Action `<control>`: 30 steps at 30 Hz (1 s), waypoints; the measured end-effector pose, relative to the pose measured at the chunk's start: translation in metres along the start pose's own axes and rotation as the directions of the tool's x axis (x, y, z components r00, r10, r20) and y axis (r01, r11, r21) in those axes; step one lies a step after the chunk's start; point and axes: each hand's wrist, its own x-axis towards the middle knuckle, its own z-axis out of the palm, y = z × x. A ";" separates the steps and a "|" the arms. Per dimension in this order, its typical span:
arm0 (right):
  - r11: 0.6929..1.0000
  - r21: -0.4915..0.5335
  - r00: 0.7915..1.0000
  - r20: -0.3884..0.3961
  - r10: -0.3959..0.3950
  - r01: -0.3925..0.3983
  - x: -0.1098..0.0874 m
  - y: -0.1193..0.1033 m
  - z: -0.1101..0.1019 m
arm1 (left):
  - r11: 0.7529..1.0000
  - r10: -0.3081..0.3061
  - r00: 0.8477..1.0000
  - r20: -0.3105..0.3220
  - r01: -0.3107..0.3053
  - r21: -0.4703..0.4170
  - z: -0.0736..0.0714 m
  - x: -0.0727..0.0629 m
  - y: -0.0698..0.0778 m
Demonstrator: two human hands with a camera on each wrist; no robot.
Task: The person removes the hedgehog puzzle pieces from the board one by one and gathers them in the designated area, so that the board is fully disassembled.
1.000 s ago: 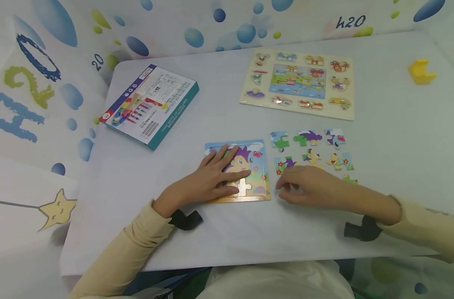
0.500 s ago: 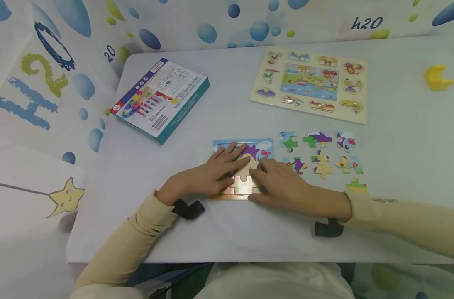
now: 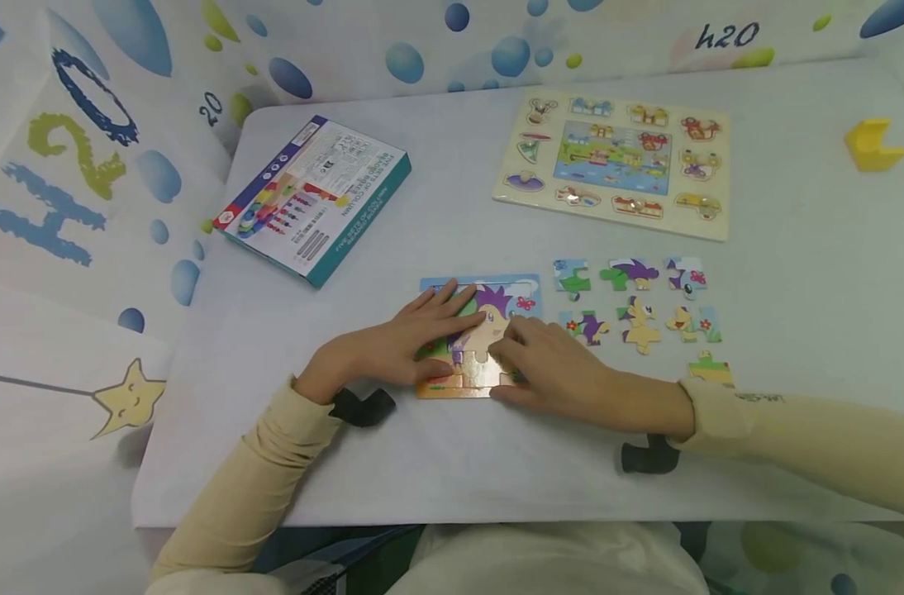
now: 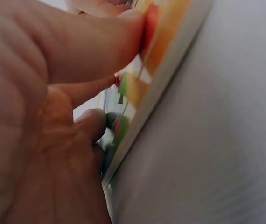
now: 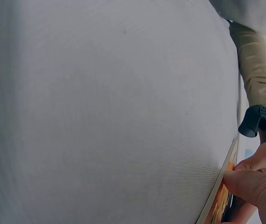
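A small jigsaw board (image 3: 528,286) shows a purple-haired cartoon figure and a blue, green and orange border. My left hand (image 3: 387,347) lies spread over its left part, fingertips on the picture. In the left wrist view its thumb (image 4: 95,44) rests along the board's orange edge. My right hand (image 3: 559,368) covers the right part, fingers bent, with thumb and index tips touching the surface apart from each other. Seen from the right wrist, the thumb (image 5: 242,182) lies on the board near its edge. The right palm hides part of the picture.
To the right lie several loose jigsaw pieces (image 3: 640,325) in rows. Behind them is a wooden knob-puzzle board (image 3: 608,202). A flat printed box (image 3: 314,202) sits back left, and a yellow notched block (image 3: 872,147) far right. White cloth (image 3: 392,487) covers the table.
My right hand has moved left from beside the loose pieces onto the jigsaw board, and in the last half second has barely moved. My left hand stays spread on the board.
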 end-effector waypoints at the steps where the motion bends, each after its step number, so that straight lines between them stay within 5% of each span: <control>1: 1.000 0.005 1.000 -0.001 0.002 -0.002 0.000 0.000 0.000 | 1.000 0.007 1.000 0.001 -0.007 -0.001 -0.001 -0.001 -0.001; 15: 0.986 0.076 0.982 0.134 0.136 -0.147 0.010 -0.005 -0.006 | 0.997 0.067 0.998 0.019 -0.066 -0.051 -0.004 -0.002 -0.005; 30: 0.974 0.105 0.969 0.166 0.181 -0.200 0.013 -0.010 -0.009 | 0.997 0.058 0.998 0.013 -0.057 -0.044 -0.003 -0.002 -0.006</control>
